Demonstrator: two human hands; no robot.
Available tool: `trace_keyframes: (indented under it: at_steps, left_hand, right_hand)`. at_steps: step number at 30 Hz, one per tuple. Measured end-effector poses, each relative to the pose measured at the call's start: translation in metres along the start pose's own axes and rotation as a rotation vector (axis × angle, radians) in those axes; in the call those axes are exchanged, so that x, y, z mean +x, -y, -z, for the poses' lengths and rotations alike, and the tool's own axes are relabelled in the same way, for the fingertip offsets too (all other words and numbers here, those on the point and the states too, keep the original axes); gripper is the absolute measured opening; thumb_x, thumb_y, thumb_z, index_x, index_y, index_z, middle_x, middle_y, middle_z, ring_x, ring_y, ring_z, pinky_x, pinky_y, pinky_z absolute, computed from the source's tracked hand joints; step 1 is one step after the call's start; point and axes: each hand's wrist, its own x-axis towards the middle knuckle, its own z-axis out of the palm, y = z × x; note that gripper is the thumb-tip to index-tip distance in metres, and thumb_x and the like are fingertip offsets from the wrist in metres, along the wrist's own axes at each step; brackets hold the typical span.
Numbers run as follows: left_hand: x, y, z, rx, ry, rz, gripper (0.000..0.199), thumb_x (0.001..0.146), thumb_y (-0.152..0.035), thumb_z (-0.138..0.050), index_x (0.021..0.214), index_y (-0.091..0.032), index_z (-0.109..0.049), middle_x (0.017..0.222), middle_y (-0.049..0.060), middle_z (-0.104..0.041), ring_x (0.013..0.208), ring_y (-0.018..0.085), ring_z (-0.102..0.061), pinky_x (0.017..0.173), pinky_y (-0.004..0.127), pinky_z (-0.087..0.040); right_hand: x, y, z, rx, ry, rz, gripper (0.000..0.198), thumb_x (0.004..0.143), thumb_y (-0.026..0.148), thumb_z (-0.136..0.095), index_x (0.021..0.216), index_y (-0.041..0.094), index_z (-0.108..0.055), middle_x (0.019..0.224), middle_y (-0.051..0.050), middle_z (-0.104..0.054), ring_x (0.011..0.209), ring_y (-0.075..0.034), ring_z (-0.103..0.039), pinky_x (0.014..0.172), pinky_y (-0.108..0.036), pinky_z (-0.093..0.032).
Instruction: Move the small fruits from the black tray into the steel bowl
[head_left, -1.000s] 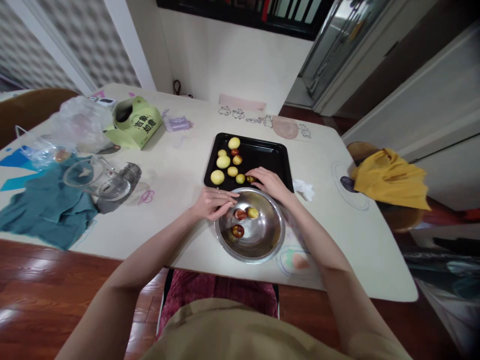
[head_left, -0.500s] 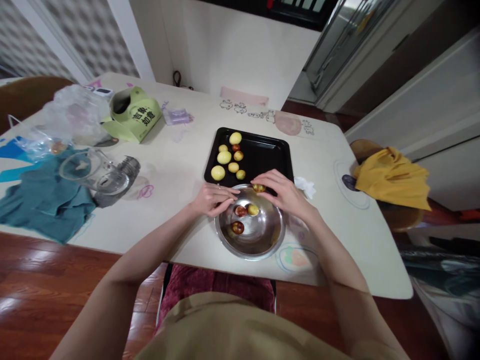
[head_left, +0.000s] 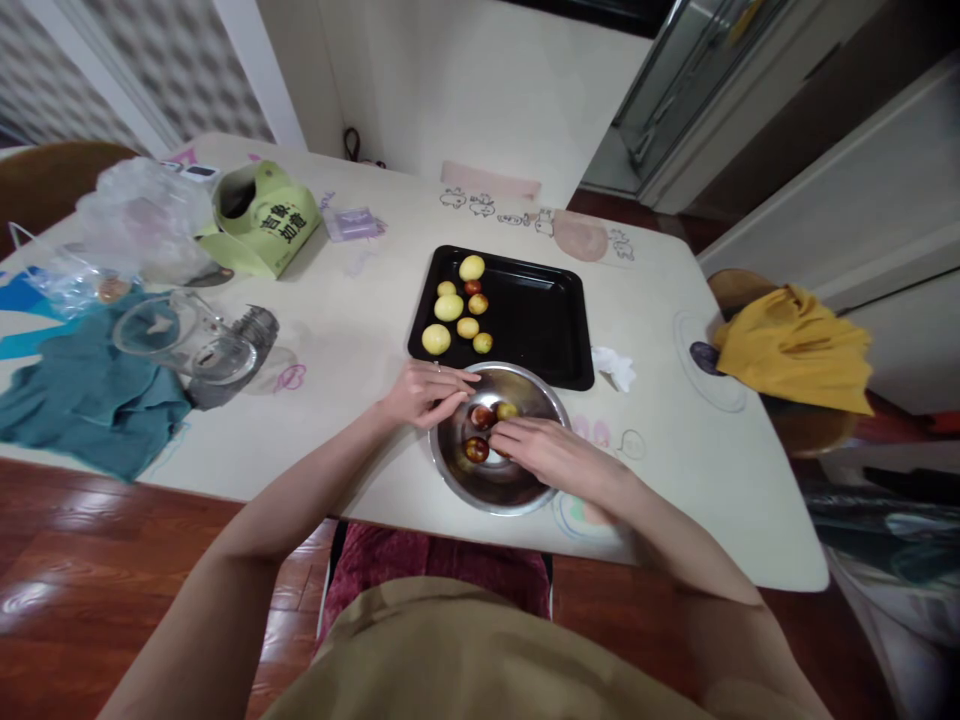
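Observation:
My left hand pinches the upper left rim of a shiny metal bowl, thumb and fingers over the edge. Inside that bowl my right hand reaches down, its fingers closed around a jujube mostly hidden beneath them. Close to those fingertips lie a red-brown jujube, another reddish jujube and a yellow-green jujube. Just beyond the bowl is a black baking tray. Several yellowish fruits and a small dark red jujube rest on its left part.
A crumpled white tissue lies right of the tray. On the left stand a glass pitcher, a teal cloth, a green carton and a clear plastic bag. A yellow cloth hangs over a chair at right.
My right hand has moved from the bowl's far rim down into the bowl, carrying a jujube. My left hand has stayed at the rim.

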Motion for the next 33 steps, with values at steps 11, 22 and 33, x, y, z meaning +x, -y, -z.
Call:
trace_keyframes:
  at_steps: [11, 22, 33]
  left_hand:
    - [0.001, 0.000, 0.001, 0.002, 0.009, -0.006, 0.021, 0.099, -0.011, -0.058, 0.094, -0.016, -0.077, 0.090, 0.007, -0.085, 0.106, 0.024, -0.083, 0.082, 0.028, -0.069]
    - [-0.003, 0.001, 0.001, 0.009, 0.021, 0.013, 0.023, 0.101, -0.012, -0.058, 0.092, -0.016, -0.079, 0.092, 0.007, -0.085, 0.107, 0.024, -0.082, 0.085, 0.028, -0.069]
    - [0.001, 0.000, 0.003, 0.124, -0.063, 0.220, 0.032, 0.109, -0.018, -0.049, 0.126, -0.017, -0.076, 0.120, 0.011, -0.082, 0.128, 0.025, -0.074, 0.105, 0.040, -0.065]
  right_hand:
    - [0.003, -0.001, 0.004, -0.012, -0.015, -0.002, 0.028, 0.094, -0.002, -0.058, 0.111, 0.017, -0.071, 0.118, -0.011, -0.075, 0.111, -0.027, -0.072, 0.102, -0.044, -0.059]
    - [-0.008, -0.032, 0.027, 0.011, -0.233, -0.002, 0.017, 0.107, 0.022, -0.055, 0.107, 0.020, -0.072, 0.108, -0.009, -0.076, 0.103, -0.025, -0.070, 0.095, -0.042, -0.056]
    - [-0.024, -0.081, -0.045, 0.073, -1.076, -0.071, 0.018, 0.106, 0.020, -0.056, 0.111, 0.023, -0.073, 0.100, -0.010, -0.077, 0.093, -0.025, -0.072, 0.082, -0.044, -0.061]
